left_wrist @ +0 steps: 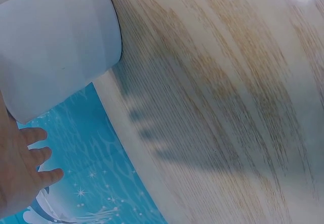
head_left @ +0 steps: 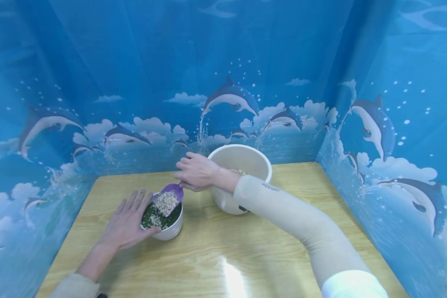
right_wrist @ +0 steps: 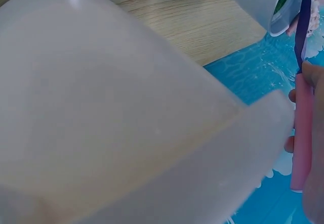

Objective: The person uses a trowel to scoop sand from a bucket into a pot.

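A blue backdrop point(head_left: 134, 62) printed with dolphins walls in a wooden surface point(head_left: 246, 256) on three sides. Toward the back of the surface stands a big white bucket point(head_left: 240, 165), with a little pale grain showing inside it; it looks like thin, stiff plastic. Just in front of it and to the left sits a small white pot point(head_left: 171, 231) with something dark green inside and a heap of pale grains on top. The left hand point(head_left: 128, 221) lies against the near left side of the pot, fingers straight and spread, touching the wall and rim without curling round it. The right hand point(head_left: 197, 171), reaching across in front of the bucket, has its fingers curled round the pink handle of a purple scoop point(head_left: 170, 198), whose loaded bowl tilts down over the pot's mouth. The scoop looks light and rigid, best held well back on the handle so the bowl stays free; its load is loose and will spill at any tilt. The pot seems light enough to slide, so a flat hand on its side is a sensible hold.
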`<state>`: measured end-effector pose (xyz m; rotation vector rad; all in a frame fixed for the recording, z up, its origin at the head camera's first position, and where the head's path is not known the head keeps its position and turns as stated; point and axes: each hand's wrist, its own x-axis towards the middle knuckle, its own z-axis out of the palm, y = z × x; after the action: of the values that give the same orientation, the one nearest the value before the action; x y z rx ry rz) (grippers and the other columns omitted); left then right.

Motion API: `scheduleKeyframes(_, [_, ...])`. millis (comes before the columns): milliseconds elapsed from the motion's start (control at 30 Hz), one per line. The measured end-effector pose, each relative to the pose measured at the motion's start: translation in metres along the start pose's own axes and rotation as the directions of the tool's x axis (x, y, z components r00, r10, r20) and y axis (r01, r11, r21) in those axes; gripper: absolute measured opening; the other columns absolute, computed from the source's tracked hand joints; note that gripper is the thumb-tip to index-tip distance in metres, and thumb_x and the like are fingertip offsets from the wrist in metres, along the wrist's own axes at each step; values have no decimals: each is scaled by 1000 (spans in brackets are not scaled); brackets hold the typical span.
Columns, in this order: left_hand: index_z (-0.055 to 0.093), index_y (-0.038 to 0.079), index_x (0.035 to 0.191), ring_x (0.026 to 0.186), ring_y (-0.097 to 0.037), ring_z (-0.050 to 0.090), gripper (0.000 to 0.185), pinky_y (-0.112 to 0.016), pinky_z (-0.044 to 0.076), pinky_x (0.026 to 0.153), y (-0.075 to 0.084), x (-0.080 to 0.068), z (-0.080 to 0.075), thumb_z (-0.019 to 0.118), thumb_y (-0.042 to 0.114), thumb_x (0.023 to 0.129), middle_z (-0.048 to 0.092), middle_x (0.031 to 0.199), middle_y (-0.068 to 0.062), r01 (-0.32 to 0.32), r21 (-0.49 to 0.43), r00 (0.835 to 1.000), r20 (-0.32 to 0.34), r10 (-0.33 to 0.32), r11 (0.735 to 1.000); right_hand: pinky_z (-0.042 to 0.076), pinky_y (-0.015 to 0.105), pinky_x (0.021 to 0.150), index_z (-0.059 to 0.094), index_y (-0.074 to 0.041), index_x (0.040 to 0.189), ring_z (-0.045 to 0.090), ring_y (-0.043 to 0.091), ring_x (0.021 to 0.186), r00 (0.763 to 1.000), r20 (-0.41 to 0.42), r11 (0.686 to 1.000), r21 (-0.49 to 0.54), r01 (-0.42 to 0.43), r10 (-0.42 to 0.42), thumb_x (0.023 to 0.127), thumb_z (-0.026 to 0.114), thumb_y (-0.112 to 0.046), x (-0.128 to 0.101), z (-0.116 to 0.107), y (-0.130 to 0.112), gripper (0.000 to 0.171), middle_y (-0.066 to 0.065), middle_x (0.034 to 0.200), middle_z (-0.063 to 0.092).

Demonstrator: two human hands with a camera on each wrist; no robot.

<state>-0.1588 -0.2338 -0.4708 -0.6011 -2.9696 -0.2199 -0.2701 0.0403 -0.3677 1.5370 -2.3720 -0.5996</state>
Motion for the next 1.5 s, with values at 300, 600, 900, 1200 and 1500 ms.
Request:
scheduleKeyframes(300, [25, 3, 166, 156, -55, 28, 118, -72, 24, 128, -3, 1, 2, 67, 78, 85, 26, 170, -32, -8, 2, 1000, -4, 8, 1000, 50, 35, 101, 66, -29, 129, 64, 16, 112, 998, 59, 999, -31, 10, -8, 110, 41, -53, 5, -7, 0, 40, -3, 122, 69])
scheduleKeyframes(600, [27, 3, 166, 157, -54, 27, 118, -71, 25, 128, 0, 1, -2, 67, 78, 85, 27, 170, -31, -3, 1, 1000, 7, 3, 1000, 50, 37, 106, 64, -28, 137, 64, 19, 120, 997, 77, 997, -81, 17, -10, 110, 41, -54, 8, -10, 4, 44, 0, 130, 69])
scheduleKeyframes(900, [27, 3, 166, 157, -55, 27, 117, -72, 25, 128, 2, 0, -3, 67, 77, 85, 27, 170, -31, 1, -6, 1000, 18, -1, 1000, 49, 38, 110, 64, -27, 136, 63, 20, 122, 997, 66, 993, -109, 44, -37, 110, 42, -51, 8, -14, 4, 41, 0, 131, 69])
scheduleKeyframes(1200, [27, 3, 166, 156, -55, 28, 116, -72, 25, 127, 2, 0, -3, 67, 77, 85, 28, 169, -32, 2, -7, 1000, 17, -2, 1000, 49, 36, 109, 64, -27, 136, 62, 18, 123, 996, 52, 983, -166, 83, -76, 111, 42, -50, 7, -19, 8, 41, -1, 132, 69])
scheduleKeyframes(1500, [29, 3, 165, 156, -55, 28, 117, -72, 25, 128, 1, 0, -2, 67, 78, 84, 29, 169, -32, 7, 0, 1000, 15, -7, 1000, 49, 37, 110, 63, -26, 135, 61, 20, 128, 995, 46, 979, -184, 91, -84, 111, 41, -48, 3, -20, 15, 39, 1, 134, 67])
